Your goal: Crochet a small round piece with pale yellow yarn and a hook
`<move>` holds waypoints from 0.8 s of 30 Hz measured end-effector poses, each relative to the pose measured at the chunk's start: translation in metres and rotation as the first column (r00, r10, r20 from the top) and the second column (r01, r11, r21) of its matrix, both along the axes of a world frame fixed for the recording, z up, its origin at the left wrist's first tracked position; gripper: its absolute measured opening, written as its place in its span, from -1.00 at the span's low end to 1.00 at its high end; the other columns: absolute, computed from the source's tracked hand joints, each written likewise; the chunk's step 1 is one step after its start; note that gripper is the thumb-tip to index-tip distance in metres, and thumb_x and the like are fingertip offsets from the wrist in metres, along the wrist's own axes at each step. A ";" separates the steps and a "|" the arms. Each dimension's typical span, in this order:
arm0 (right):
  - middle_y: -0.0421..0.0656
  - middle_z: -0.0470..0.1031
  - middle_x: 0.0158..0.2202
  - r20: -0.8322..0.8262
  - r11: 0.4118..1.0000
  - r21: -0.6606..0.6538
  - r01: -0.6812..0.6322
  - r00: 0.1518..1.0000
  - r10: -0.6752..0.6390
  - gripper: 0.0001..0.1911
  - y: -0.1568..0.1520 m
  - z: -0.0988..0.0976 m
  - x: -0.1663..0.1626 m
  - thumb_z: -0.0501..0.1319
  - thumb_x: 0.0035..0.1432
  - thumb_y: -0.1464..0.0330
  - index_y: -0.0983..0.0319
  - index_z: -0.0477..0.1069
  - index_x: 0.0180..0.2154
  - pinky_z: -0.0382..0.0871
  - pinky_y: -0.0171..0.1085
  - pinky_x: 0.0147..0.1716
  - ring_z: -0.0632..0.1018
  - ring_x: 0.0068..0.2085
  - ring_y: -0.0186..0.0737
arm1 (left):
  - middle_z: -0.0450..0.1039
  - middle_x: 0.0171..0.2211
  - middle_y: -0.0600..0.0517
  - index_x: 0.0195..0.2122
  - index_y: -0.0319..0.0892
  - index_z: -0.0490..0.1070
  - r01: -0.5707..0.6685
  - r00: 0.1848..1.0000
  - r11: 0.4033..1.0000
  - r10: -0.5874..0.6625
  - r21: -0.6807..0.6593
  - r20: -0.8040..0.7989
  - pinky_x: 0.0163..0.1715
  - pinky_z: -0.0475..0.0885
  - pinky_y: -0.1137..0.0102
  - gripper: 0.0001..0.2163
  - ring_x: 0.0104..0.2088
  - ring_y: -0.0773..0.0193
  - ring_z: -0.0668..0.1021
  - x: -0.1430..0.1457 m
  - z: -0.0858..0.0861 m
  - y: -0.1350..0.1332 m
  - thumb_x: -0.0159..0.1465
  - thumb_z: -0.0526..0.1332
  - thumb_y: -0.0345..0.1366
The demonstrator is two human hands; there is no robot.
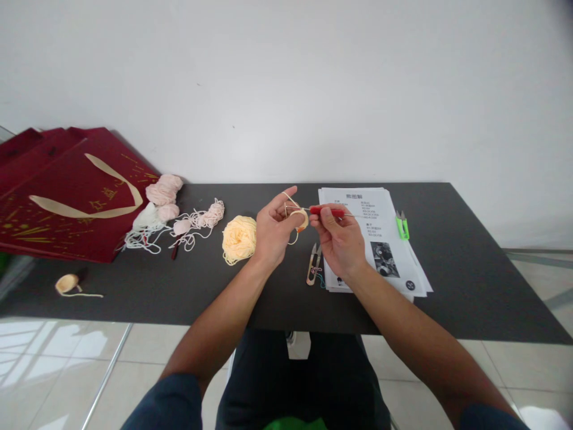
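Observation:
My left hand (pixel 274 232) is raised over the dark table (pixel 470 280), fingers curled round a small cream and orange crochet piece (pixel 301 218), with cream yarn looped over the index finger. My right hand (pixel 339 240) pinches a red-handled crochet hook (pixel 328 210) whose metal tip points left into that piece. A ball of pale yellow yarn (pixel 239 239) lies on the table just left of my left hand.
Small metal snips (pixel 314 264) lie below my hands. Printed sheets (pixel 376 239) lie to the right with green snips (pixel 401 225) on them. Pink and white yarn bundles (pixel 174 218), a red gift bag (pixel 67 197) and a small crocheted cup (pixel 67 284) are at left.

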State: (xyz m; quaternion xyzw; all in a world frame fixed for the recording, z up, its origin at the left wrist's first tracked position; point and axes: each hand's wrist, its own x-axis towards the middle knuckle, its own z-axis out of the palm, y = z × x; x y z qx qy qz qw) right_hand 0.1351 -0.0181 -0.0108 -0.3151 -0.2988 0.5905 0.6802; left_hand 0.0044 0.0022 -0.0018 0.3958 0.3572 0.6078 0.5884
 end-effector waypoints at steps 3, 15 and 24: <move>-0.25 0.71 -0.27 0.009 1.000 0.006 0.010 1.000 -0.010 -0.81 -0.001 0.003 -0.001 0.51 0.12 0.24 0.14 0.58 -0.30 0.66 -0.44 -0.22 0.67 -0.33 -0.44 | 0.51 -0.36 0.15 0.15 -0.13 0.53 -0.011 1.000 1.000 0.012 0.006 -0.024 -0.38 0.44 0.51 -0.41 -0.43 0.46 0.52 0.000 0.000 -0.001 0.04 0.46 -0.45; -0.25 0.67 -0.29 0.110 0.957 0.247 0.155 0.976 -0.187 -0.83 0.002 0.000 0.006 0.49 0.15 0.33 0.15 0.53 -0.31 0.47 -0.38 -0.43 0.57 -0.42 -0.42 | 0.49 -0.41 0.18 0.10 -0.09 0.56 -0.088 0.995 0.991 0.091 0.104 -0.027 -0.46 0.38 0.52 -0.46 -0.46 0.47 0.48 -0.002 -0.002 0.002 0.06 0.40 -0.52; -0.25 0.65 -0.27 0.195 0.915 0.358 0.185 0.944 -0.267 -0.87 0.003 -0.005 0.010 0.45 0.21 0.33 0.12 0.52 -0.27 0.46 -0.34 -0.45 0.57 -0.42 -0.39 | 0.50 -0.41 0.18 0.09 -0.05 0.55 -0.143 0.985 0.975 0.156 0.170 -0.071 -0.44 0.43 0.48 -0.51 -0.47 0.45 0.50 -0.004 -0.002 0.001 0.11 0.38 -0.49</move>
